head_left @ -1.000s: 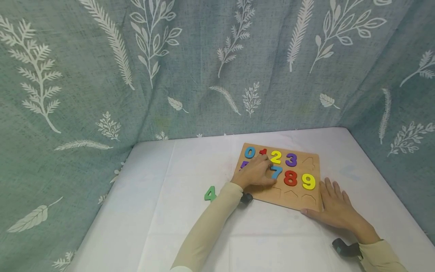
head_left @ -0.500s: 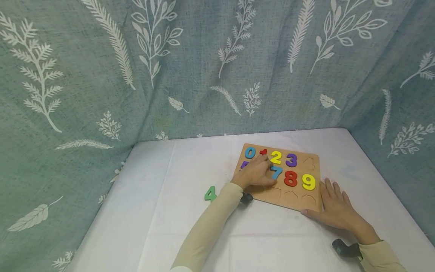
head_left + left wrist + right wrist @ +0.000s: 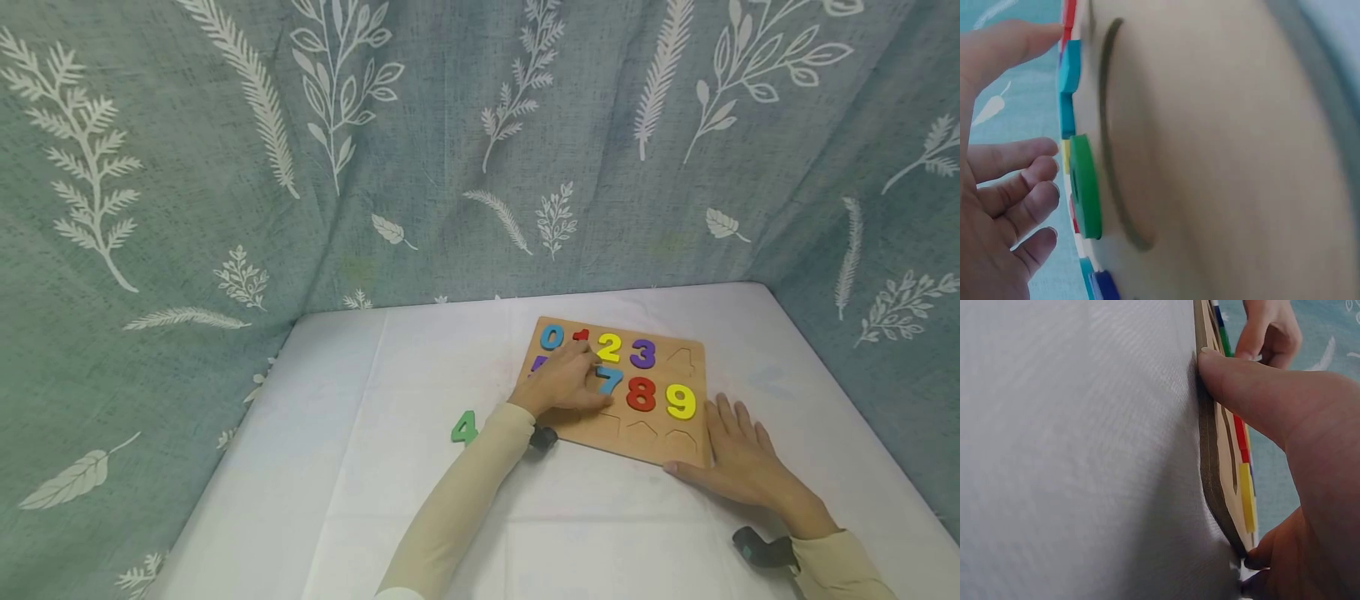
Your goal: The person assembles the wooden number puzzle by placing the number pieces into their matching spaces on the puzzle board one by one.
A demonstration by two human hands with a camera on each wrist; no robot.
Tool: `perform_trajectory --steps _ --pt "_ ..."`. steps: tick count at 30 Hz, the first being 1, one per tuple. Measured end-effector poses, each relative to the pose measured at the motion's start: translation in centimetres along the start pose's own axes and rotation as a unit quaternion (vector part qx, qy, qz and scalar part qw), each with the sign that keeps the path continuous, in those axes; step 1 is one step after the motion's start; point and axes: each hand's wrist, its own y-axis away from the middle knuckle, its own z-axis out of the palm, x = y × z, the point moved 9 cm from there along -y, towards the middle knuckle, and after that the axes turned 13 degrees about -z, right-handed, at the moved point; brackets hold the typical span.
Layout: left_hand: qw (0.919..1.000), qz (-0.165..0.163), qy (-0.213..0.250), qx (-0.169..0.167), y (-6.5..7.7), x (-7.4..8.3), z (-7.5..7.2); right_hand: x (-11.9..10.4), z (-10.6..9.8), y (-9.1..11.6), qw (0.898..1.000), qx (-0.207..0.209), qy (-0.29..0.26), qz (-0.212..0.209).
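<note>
A wooden number board [image 3: 585, 427] lies on the white cloth, with coloured digits in its recesses. My left hand [image 3: 562, 379] is over its left side, covering part of the purple 5 and red 1 [image 3: 581, 335]. In the left wrist view, the fingers are loosely bent beside a green digit [image 3: 1087, 194], and the thumb reaches toward a red piece. The blue 7 [image 3: 611, 377] lies between thumb and fingers in the head view. My right hand [image 3: 750, 458] rests spread at the board's near right corner, thumb along the front edge, fingers by the right side.
A green 4 [image 3: 467, 436] lies on the cloth left of the board, beside the left sleeve [image 3: 457, 508]. The board's upper right recess [image 3: 681, 360] holds no digit. Dark wrist devices [image 3: 763, 548] sit below the hands. A patterned curtain [image 3: 420, 150] stands behind the table.
</note>
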Motion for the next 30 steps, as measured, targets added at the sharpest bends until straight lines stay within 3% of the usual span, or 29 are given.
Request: perform_trajectory --steps 6,13,22,30 --pt "0.9990 -0.010 0.043 -0.002 0.7 -1.0 -1.7 -0.1 0.0 0.0 1.000 -0.003 0.000 0.002" --pt "0.9942 -0.022 0.098 0.041 2.7 -3.3 -5.6 -0.2 -0.2 0.1 1.000 -0.003 -0.004 0.003" --pt "0.9787 -0.072 0.156 0.112 8.3 -8.2 -10.1 -0.3 -0.2 0.0 1.000 -0.011 -0.003 0.010" --pt "0.9628 -0.136 0.174 0.156 13.6 -12.1 -11.3 -0.3 -0.2 0.1 1.000 -0.017 0.000 0.008"
